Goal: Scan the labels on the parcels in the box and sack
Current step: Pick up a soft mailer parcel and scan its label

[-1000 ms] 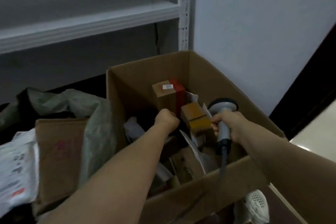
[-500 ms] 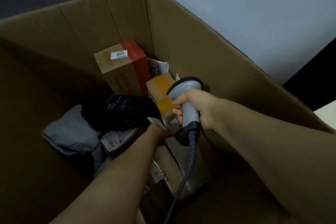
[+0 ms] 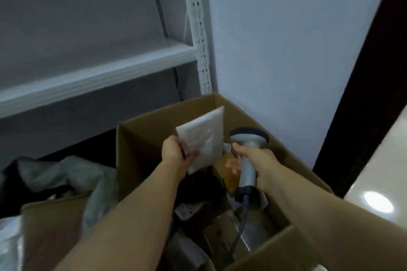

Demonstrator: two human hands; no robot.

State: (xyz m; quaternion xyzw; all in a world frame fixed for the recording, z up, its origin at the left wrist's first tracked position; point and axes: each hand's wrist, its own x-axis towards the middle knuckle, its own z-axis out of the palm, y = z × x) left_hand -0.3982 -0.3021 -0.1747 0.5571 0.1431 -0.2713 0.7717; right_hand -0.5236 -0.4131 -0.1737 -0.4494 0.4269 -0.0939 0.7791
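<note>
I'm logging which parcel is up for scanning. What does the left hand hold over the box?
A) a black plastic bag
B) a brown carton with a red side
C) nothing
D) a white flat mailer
D: the left hand pinches the lower edge of a white flat mailer above the cardboard box, next to the scanner in the right hand.

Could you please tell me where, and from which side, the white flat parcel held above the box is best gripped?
Place the grip on the lower left corner of the white flat parcel, coming from the left, where the left hand pinches it. The parcel is thin and stands tilted on edge, so a pinch across its thickness suits it. That probably leaves its face free for the barcode scanner in the right hand.
</note>
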